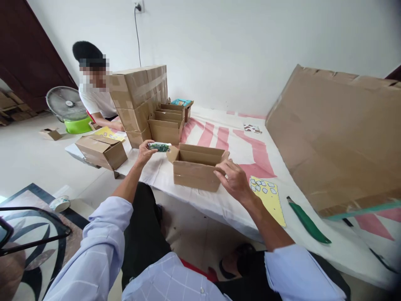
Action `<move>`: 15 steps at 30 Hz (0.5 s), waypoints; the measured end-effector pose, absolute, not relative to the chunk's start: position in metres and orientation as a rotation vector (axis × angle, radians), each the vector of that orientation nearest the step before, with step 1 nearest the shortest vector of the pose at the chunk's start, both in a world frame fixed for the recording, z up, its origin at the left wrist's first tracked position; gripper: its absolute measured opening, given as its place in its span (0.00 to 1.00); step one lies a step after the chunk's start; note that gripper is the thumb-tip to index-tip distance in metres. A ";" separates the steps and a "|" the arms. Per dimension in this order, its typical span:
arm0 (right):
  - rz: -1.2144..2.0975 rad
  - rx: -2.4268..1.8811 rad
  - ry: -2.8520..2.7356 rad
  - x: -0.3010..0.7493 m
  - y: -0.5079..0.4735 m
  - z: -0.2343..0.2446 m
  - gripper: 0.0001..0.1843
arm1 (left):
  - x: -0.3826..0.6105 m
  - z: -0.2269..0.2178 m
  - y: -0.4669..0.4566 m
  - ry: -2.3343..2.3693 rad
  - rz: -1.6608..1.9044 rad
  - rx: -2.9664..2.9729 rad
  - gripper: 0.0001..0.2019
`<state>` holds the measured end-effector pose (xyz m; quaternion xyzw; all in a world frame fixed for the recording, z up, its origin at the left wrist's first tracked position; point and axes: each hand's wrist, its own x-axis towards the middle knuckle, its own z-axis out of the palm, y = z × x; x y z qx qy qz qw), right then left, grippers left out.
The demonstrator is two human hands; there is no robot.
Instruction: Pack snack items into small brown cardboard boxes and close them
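Rolled pale-blue sleeves (pixel 108 234) lie nearest, at eight and half past four from the open box (pixel 196 175), likely pushed up to keep cuffs clear. At its ten o'clock, the left hand (pixel 145 153) pinches a small green packet (pixel 160 147) by one end, leaving most of its face uncovered, just beside the box's flap. At three o'clock, the right hand (pixel 231 176) curls loosely at the box's other end, perhaps steadying it; whether it grips cannot be told. The box stands mouth-up near the tabletop's (pixel 161 169) front edge, within easy reach. Toward four o'clock, a yellow sheet (pixel 271 205) lies aside.
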<state>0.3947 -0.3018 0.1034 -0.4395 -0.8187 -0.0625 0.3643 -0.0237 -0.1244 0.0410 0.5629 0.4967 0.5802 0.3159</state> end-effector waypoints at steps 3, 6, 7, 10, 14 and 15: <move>-0.206 -1.123 -2.030 0.404 -0.321 0.093 0.07 | -0.010 0.036 -0.110 1.280 1.476 1.436 0.27; -0.270 -1.169 -1.834 0.414 -0.328 0.079 0.21 | 0.000 0.035 -0.097 1.269 1.428 1.444 0.27; -0.264 -1.186 -1.765 0.418 -0.328 0.074 0.32 | 0.003 0.035 -0.094 1.273 1.410 1.449 0.27; -0.044 -1.252 -1.654 0.430 -0.319 0.054 0.56 | 0.008 0.033 -0.085 1.320 1.353 1.464 0.27; 0.526 -1.338 -1.632 0.438 -0.301 0.028 0.65 | 0.011 0.026 -0.074 1.471 1.288 1.481 0.27; 0.638 -1.329 -1.619 0.437 -0.298 0.022 0.64 | 0.010 0.024 -0.071 1.522 1.280 1.488 0.27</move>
